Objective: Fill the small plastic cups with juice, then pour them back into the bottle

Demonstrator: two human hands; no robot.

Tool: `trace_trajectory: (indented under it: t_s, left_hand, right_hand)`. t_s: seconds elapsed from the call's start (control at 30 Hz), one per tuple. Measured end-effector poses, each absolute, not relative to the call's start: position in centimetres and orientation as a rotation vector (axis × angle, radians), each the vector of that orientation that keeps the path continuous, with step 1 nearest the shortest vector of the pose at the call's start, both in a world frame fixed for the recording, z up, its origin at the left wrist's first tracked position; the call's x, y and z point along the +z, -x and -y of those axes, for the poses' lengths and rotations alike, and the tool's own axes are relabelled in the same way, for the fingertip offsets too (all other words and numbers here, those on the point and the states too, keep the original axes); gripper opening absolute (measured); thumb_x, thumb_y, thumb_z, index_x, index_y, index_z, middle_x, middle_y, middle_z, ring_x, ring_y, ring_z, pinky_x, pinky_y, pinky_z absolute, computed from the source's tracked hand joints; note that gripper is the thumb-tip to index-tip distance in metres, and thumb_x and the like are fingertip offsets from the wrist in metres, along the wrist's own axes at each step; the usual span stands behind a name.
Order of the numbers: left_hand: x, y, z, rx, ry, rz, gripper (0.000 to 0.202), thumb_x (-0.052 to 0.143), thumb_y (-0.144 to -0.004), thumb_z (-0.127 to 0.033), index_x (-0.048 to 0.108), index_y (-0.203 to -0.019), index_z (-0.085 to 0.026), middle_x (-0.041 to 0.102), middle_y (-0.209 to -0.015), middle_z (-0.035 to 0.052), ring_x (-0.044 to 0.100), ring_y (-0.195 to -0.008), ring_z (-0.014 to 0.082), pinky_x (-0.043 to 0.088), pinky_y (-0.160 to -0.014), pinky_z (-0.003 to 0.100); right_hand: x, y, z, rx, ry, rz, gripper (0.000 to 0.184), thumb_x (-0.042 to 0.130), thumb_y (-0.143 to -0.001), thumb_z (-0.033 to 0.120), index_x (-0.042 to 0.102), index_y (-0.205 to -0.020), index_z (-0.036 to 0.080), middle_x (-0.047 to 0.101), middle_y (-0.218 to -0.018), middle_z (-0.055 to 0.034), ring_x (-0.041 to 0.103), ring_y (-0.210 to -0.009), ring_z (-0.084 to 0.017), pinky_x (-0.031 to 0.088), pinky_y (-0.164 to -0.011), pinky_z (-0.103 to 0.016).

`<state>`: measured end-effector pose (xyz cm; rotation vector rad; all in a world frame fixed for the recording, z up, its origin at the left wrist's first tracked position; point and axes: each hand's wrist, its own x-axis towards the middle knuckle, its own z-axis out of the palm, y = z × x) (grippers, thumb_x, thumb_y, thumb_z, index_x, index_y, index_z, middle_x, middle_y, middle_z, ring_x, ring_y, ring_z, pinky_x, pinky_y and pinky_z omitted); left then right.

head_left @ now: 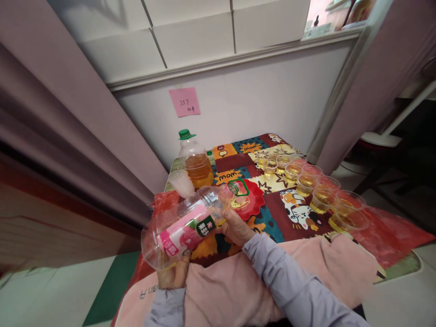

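A large clear plastic bottle [185, 230] with a pink label lies tilted in my two hands, its mouth to the right and slightly raised on the picture. My left hand [174, 272] supports it from below near its base, fingers partly hidden. Around the part near the neck is my right hand [235, 225], with some yellow liquid showing beside it. A green handle loop [245, 186] hangs at the neck, over a red scalloped plate [256, 200]. Whether a cup stands under the mouth I cannot tell clearly.
Behind the held bottle stands another bottle [199, 168] of amber liquid with a green cap. A stack of clear cups [182, 183] leans beside it. Several cups of yellow liquid [306, 182] line the right side of the patterned tablecloth [238, 161]. A pink cloth [228, 286] covers the front.
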<state>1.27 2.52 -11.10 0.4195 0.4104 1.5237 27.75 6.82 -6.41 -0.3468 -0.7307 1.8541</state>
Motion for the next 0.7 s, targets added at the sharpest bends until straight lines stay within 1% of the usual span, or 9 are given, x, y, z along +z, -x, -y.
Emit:
trace_trajectory:
  t_s: [0.1,0.2,0.33,0.43,0.57,0.7]
  left_hand:
    - [-11.23,-1.14,-2.50,1.513,-0.420,-0.400,0.044,0.053,-0.109,-0.044,0.060,-0.153,-0.049,0.080,-0.140,0.0001,0.077,-0.126,0.0250,0.066,-0.101,0.045]
    - [-11.30,-1.10,-2.42,1.501,-0.431,-0.396,0.044,0.054,-0.109,-0.043,0.061,-0.151,-0.051,0.078,-0.143,-0.0005,0.076,-0.128,0.0256,0.066,-0.102,0.046]
    - [-11.27,-1.20,-2.39,1.499,-0.433,-0.408,0.044,0.054,-0.109,-0.045,0.061,-0.152,-0.052,0.076,-0.146,-0.0023,0.075,-0.130,0.0245,0.066,-0.102,0.044]
    - [-11.23,-1.21,-2.46,1.496,-0.421,-0.416,0.046,0.054,-0.109,-0.046,0.058,-0.155,-0.052,0.076,-0.145,-0.0018,0.074,-0.131,0.0243,0.065,-0.104,0.044]
    - [-11.11,-1.20,-2.54,1.486,-0.419,-0.399,0.043,0.052,-0.110,-0.045,0.061,-0.151,-0.051,0.078,-0.143,-0.0010,0.076,-0.128,0.0247,0.066,-0.101,0.044]
    - [-10.80,-1.48,-2.55,1.493,-0.411,-0.410,0.044,0.049,-0.111,-0.046,0.059,-0.154,-0.049,0.076,-0.147,-0.0005,0.074,-0.131,0.0249,0.065,-0.103,0.046]
  right_hand:
    - [-6.32,-27.81,-6.76,1.854,0.341,0.709,0.077,0.090,-0.079,0.064,0.062,-0.142,0.031,0.076,-0.135,-0.0087,0.077,-0.109,-0.025,0.069,-0.079,-0.036]
    - [-6.10,-27.87,-6.67,1.850,0.338,0.696,0.076,0.092,-0.078,0.063,0.063,-0.140,0.030,0.076,-0.136,-0.0092,0.077,-0.109,-0.025,0.070,-0.079,-0.038]
    - [-5.96,-27.84,-6.71,1.863,0.353,0.717,0.078,0.091,-0.077,0.067,0.065,-0.138,0.027,0.078,-0.131,-0.0092,0.077,-0.106,-0.023,0.068,-0.078,-0.034]
    - [-6.01,-27.83,-6.76,1.869,0.358,0.723,0.077,0.091,-0.076,0.068,0.066,-0.136,0.027,0.079,-0.129,-0.0083,0.077,-0.105,-0.023,0.068,-0.078,-0.034]
    - [-6.09,-27.85,-6.79,1.861,0.363,0.712,0.077,0.090,-0.076,0.067,0.065,-0.137,0.027,0.077,-0.134,-0.0091,0.077,-0.108,-0.024,0.069,-0.079,-0.036]
    - [-6.16,-27.86,-6.89,1.854,0.375,0.682,0.075,0.090,-0.078,0.064,0.064,-0.139,0.028,0.077,-0.132,-0.0083,0.076,-0.104,-0.022,0.069,-0.077,-0.034]
